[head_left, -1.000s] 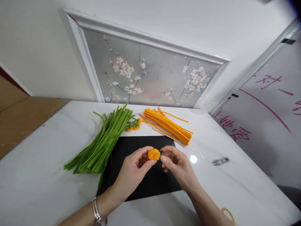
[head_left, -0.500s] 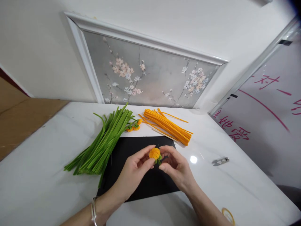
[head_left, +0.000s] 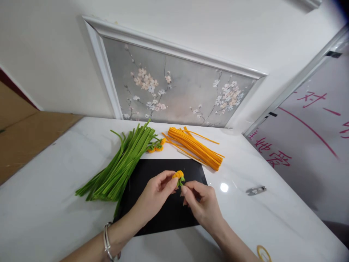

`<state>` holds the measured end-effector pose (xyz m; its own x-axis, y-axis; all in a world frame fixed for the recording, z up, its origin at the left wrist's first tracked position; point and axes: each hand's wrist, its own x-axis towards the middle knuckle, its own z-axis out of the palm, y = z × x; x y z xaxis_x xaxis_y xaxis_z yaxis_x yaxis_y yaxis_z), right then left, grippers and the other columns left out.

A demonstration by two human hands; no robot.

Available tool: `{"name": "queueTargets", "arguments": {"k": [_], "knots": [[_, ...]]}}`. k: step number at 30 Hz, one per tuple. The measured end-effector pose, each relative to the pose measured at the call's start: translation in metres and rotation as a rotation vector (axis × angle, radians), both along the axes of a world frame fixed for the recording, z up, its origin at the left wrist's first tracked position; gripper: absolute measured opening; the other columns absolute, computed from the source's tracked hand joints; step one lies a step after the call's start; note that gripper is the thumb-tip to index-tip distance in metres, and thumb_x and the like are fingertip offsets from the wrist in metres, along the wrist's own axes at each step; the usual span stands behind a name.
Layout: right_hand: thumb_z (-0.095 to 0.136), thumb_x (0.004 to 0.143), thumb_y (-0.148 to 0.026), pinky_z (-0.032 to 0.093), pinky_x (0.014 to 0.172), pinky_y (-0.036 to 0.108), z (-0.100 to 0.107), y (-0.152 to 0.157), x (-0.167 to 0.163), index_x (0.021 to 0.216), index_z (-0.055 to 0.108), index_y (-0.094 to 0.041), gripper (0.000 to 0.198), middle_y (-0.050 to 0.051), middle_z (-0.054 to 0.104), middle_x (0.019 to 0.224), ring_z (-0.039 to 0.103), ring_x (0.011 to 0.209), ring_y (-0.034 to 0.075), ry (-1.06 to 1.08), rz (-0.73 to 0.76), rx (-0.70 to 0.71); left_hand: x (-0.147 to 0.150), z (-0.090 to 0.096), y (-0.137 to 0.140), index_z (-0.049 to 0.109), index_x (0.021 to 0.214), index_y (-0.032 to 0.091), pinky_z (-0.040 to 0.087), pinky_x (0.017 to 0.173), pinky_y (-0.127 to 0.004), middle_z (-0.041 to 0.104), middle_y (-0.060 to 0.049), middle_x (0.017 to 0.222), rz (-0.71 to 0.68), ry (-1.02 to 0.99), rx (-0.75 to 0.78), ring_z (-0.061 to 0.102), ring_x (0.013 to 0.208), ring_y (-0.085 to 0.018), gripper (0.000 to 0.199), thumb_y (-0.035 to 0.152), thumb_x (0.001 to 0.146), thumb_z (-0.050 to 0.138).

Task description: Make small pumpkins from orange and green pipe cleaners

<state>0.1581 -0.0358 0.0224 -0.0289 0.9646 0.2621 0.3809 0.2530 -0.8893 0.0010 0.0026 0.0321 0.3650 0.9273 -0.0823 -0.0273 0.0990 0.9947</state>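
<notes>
Between thumb and fingers, my left hand (head_left: pixel 159 189) grips an orange pipe-cleaner flower (head_left: pixel 178 174) with green at its base. My right hand (head_left: pixel 203 202) is closed, its thumb and forefinger pinching the flower's green stem (head_left: pixel 181 182) from the right. Both hands are above a black mat (head_left: pixel 163 218). Beyond them to the left lies a bundle of green pipe cleaners (head_left: pixel 122 171). Several small orange flowers (head_left: pixel 158 146) with green stems lie beside that bundle. A bundle of orange pipe cleaners (head_left: pixel 196 147) rests past the mat on the right.
On the right of the white table (head_left: pixel 240 225) lie small thread snips (head_left: pixel 256 190). A yellow ring-shaped roll (head_left: pixel 263 253) sits at the near edge. A framed floral panel (head_left: pixel 177 87) stands behind, a whiteboard (head_left: pixel 308 145) at right and brown cardboard (head_left: pixel 35 134) at left.
The flower has tipped, so its green underside shows more. My right hand has moved lower and closed its fingertips on the green stem. My left hand keeps its hold.
</notes>
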Motion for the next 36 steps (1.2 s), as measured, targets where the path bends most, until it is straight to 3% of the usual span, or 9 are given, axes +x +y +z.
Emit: {"name": "queueTargets", "arguments": {"k": [3,7,14,18,23,26,29,32,36], "knots": [[0.050,0.090,-0.027,0.039,0.046,0.020,0.000,-0.001,0.000,0.072,0.062,-0.016,0.024,0.000,0.058,0.055,0.051,0.047,0.010,-0.093,-0.027,0.088,-0.002,-0.003,0.003,0.064,0.103,0.018,0.051,0.084,-0.031,0.066,-0.004,0.097,-0.046,0.117,0.125,0.061,0.091,-0.019,0.026,0.035,0.084,0.062],[0.047,0.091,-0.022,0.041,0.053,0.020,-0.001,-0.002,-0.002,0.072,0.061,-0.016,0.025,0.002,0.061,0.061,0.054,0.054,0.010,-0.216,-0.018,0.240,-0.002,-0.005,0.002,0.060,0.112,0.019,0.054,0.079,-0.031,0.066,-0.004,0.098,-0.015,0.176,0.152,0.063,0.089,-0.019,0.031,0.035,0.086,0.058],[0.044,0.093,-0.028,0.034,0.042,0.019,0.002,-0.002,0.001,0.066,0.056,-0.018,0.031,-0.004,0.049,0.046,0.043,0.039,0.008,-0.179,-0.021,0.071,-0.004,-0.001,0.000,0.065,0.109,0.021,0.055,0.072,-0.025,0.070,-0.002,0.093,-0.078,0.244,0.218,0.067,0.080,-0.017,0.026,0.032,0.090,0.051],[0.043,0.095,-0.032,0.037,0.043,0.019,0.001,-0.004,0.002,0.071,0.058,-0.019,0.031,-0.002,0.057,0.055,0.049,0.043,0.009,-0.148,0.006,0.011,-0.007,0.000,0.001,0.065,0.110,0.023,0.053,0.067,-0.024,0.073,-0.002,0.088,-0.028,0.376,0.347,0.069,0.075,-0.017,0.026,0.029,0.091,0.049],[0.048,0.094,-0.030,0.042,0.052,0.021,-0.003,-0.005,0.001,0.091,0.059,-0.019,0.016,0.001,0.063,0.068,0.056,0.054,0.012,-0.278,0.018,0.157,-0.008,-0.003,0.002,0.065,0.107,0.024,0.051,0.074,-0.025,0.074,-0.002,0.097,0.040,0.495,0.504,0.070,0.082,-0.018,0.023,0.026,0.089,0.052],[0.043,0.095,-0.023,0.040,0.055,0.023,-0.005,-0.004,0.001,0.084,0.059,-0.018,0.020,0.004,0.063,0.069,0.059,0.059,0.014,-0.471,0.018,0.296,-0.008,-0.005,0.002,0.066,0.107,0.025,0.050,0.075,-0.025,0.074,-0.002,0.097,0.024,0.524,0.525,0.070,0.083,-0.018,0.022,0.025,0.089,0.051],[0.040,0.096,-0.018,0.033,0.050,0.024,-0.006,-0.003,0.003,0.075,0.056,-0.018,0.026,0.003,0.059,0.062,0.053,0.051,0.013,-0.648,-0.014,0.362,-0.008,-0.004,0.002,0.066,0.105,0.025,0.050,0.072,-0.025,0.074,-0.001,0.095,-0.012,0.528,0.551,0.069,0.082,-0.018,0.021,0.024,0.090,0.051],[0.041,0.095,-0.019,0.030,0.048,0.025,-0.006,-0.002,0.005,0.074,0.055,-0.018,0.026,0.002,0.059,0.061,0.050,0.048,0.012,-0.676,-0.030,0.374,-0.007,-0.003,0.001,0.066,0.104,0.024,0.050,0.071,-0.025,0.073,-0.002,0.095,-0.044,0.543,0.581,0.068,0.081,-0.018,0.021,0.023,0.091,0.049],[0.039,0.097,-0.022,0.038,0.051,0.023,0.000,-0.003,0.009,0.082,0.058,-0.018,0.024,0.002,0.060,0.064,0.054,0.052,0.012,-0.505,0.045,0.269,-0.008,-0.003,0.002,0.066,0.105,0.024,0.051,0.075,-0.026,0.072,-0.003,0.095,-0.010,0.549,0.643,0.068,0.084,-0.018,0.023,0.020,0.091,0.048]]}}
